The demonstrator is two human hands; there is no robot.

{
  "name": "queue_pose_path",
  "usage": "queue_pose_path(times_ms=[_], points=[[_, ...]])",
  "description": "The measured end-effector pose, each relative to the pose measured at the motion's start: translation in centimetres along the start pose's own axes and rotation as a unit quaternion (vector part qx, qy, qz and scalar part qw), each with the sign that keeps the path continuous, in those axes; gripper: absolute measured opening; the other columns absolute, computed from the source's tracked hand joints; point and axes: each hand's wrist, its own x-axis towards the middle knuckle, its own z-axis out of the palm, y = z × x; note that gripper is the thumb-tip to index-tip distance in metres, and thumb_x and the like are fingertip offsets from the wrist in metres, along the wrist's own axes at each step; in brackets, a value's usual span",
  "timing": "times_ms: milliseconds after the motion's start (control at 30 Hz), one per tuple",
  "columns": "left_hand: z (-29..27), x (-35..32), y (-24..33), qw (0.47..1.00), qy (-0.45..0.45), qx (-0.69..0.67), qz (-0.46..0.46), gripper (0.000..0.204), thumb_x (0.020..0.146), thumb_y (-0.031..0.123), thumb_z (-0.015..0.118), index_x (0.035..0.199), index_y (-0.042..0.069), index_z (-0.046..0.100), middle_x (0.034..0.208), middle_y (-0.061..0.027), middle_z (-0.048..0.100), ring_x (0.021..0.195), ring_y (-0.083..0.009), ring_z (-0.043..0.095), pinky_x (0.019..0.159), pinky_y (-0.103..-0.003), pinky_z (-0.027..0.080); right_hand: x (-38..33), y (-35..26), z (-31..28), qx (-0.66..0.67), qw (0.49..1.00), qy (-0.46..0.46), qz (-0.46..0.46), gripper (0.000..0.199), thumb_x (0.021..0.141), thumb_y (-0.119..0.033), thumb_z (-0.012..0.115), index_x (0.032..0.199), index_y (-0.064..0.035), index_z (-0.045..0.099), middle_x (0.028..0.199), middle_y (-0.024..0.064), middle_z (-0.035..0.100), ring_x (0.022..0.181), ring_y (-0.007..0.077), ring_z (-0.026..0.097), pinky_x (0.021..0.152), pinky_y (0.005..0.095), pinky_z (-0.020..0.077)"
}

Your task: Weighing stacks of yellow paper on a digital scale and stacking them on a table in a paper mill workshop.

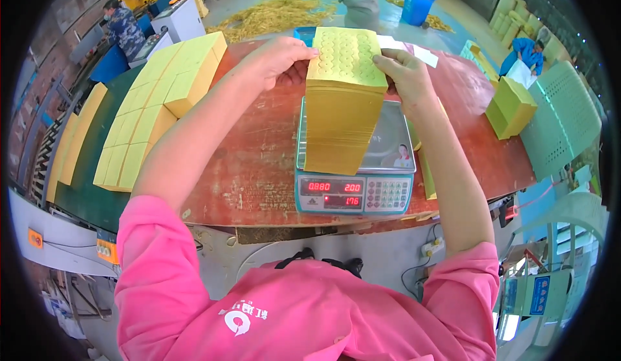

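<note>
A tall stack of yellow paper point(343, 125) stands on the digital scale point(388, 193), its top sheet stamped with rows of round scalloped marks. At the stack's upper left edge, my left hand point(288, 62) is closed, its thumb on the top sheet and its other fingers curled beside the stack. My right hand point(404, 76) pinches the opposite upper edge between thumb and fingers. Whether the hands grip just the top sheets or the whole stack I cannot tell. Red figures glow on the scale's front panel, and part of its metal pan shows right of the stack.
The scale rests on a worn red table point(246, 180). Yellow paper blocks point(152, 96) line a green surface at left. Another yellow block point(511, 107) sits at the right edge, near a green plastic chair point(563, 115). Two people work farther off, beyond a blue bin point(418, 5) and yellow scraps.
</note>
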Motion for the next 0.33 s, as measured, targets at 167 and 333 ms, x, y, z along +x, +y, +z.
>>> queue_pose_path(times_ms=[167, 333], points=[[-0.04, -0.56, -0.52, 0.999, -0.021, -0.026, 0.011, 0.028, 0.091, 0.035, 0.065, 0.076, 0.012, 0.060, 0.066, -0.0020, 0.058, 0.053, -0.0129, 0.055, 0.048, -0.027, 0.038, -0.63, 0.18, 0.28, -0.080, 0.994, 0.040, -0.066, 0.042, 0.090, -0.015, 0.067, 0.122, 0.0094, 0.058, 0.083, 0.0079, 0.066, 0.068, 0.0123, 0.064, 0.057, 0.0262, 0.0540], [0.17, -0.92, -0.58, 1.000, 0.004, -0.007, 0.018, 0.030, 0.090, 0.037, 0.066, 0.076, 0.011, 0.060, 0.066, -0.0025, 0.060, 0.053, -0.0148, 0.056, 0.047, -0.029, 0.039, -0.65, 0.43, 0.49, -0.147, 0.984, 0.059, -0.080, 0.049, 0.089, -0.018, 0.069, 0.130, 0.0041, 0.055, 0.094, 0.0091, 0.069, 0.075, 0.0154, 0.066, 0.063, 0.0289, 0.0564]])
